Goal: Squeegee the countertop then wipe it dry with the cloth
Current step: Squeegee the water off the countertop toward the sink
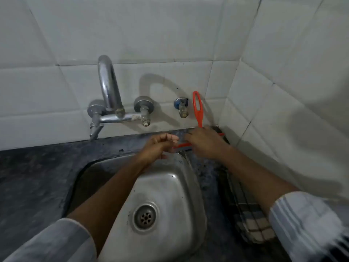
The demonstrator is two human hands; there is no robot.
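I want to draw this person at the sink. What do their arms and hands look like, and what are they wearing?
Both hands are bare: no gloves, rings or watch show on the left hand or the right hand. The forearms are bare too. Each arm has a pale, whitish-grey sleeve pushed up toward the elbow: the left sleeve looks plain, and the right sleeve shows faint stripes, though it is blurred.

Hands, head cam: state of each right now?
Left hand: loosely curled, empty, at the squeegee blade's end; contact unclear.
Right hand: closed over the squeegee where handle meets blade.
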